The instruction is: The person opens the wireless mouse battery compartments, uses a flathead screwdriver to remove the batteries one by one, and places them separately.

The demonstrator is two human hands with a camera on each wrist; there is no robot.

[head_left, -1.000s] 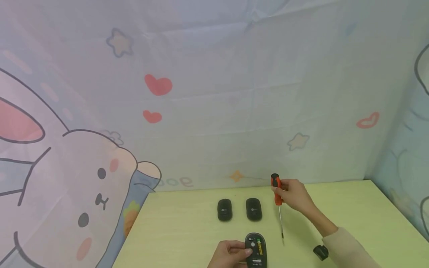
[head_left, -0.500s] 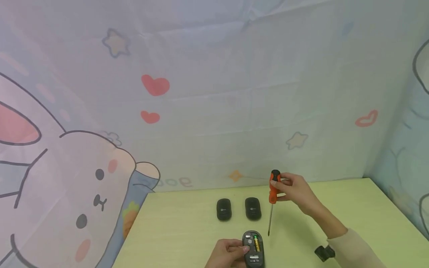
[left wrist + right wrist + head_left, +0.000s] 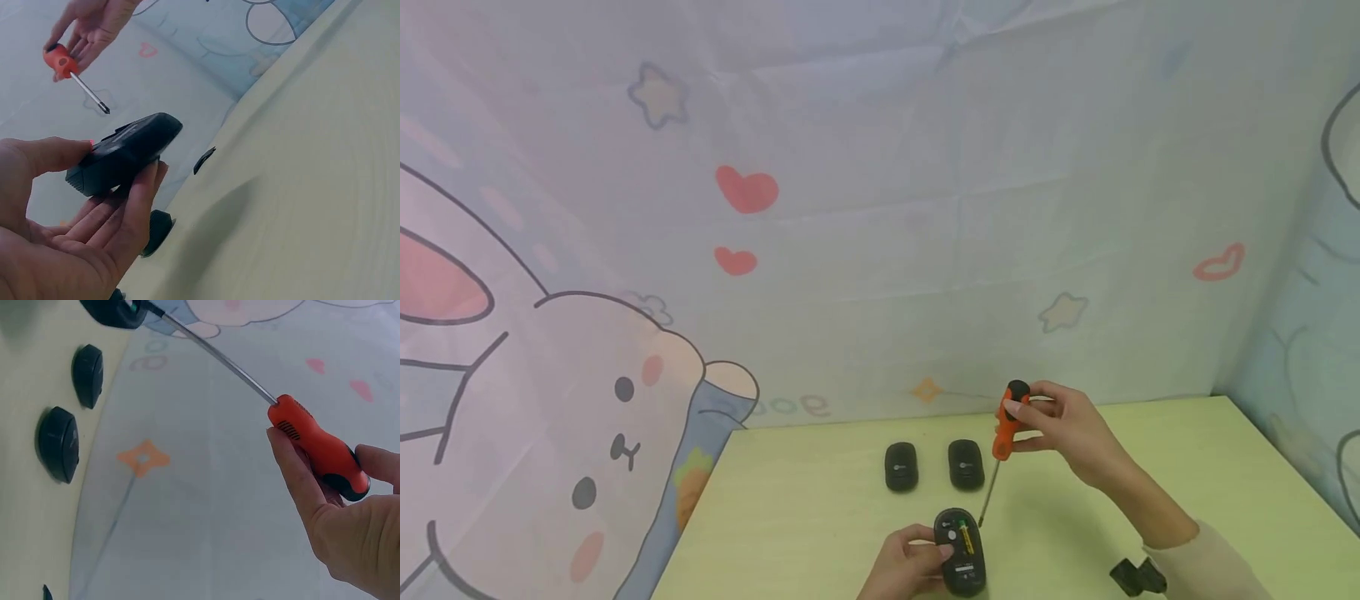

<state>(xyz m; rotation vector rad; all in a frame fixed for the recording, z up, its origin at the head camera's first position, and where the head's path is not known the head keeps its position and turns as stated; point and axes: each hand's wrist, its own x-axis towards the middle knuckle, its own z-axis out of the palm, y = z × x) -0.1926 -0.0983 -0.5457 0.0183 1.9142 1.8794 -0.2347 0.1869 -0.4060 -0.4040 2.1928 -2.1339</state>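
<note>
My left hand (image 3: 908, 562) holds a black computer mouse (image 3: 961, 552), its underside facing up. A yellow-green battery (image 3: 966, 537) shows in the mouse's uncovered compartment. In the left wrist view the thumb lies on the upturned underside, with fingers beneath. My right hand (image 3: 1071, 429) grips an orange-and-black screwdriver (image 3: 1009, 423) by its handle, shaft slanting down to the left. The left wrist view shows a gap between the cross-shaped tip and the mouse (image 3: 125, 150). In the right wrist view, thumb and fingers hold the handle (image 3: 322, 450).
Two more black mice, a left one (image 3: 901, 467) and a right one (image 3: 966, 464), lie on the pale yellow table (image 3: 805, 517). Near my right sleeve are small black pieces (image 3: 1138, 577). A printed cloth (image 3: 880, 250) hangs behind the table.
My right hand has tilted the screwdriver and brought its tip leftward, close to the mouse's edge. The left hand has raised the mouse slightly in view and shifted it a little left.
</note>
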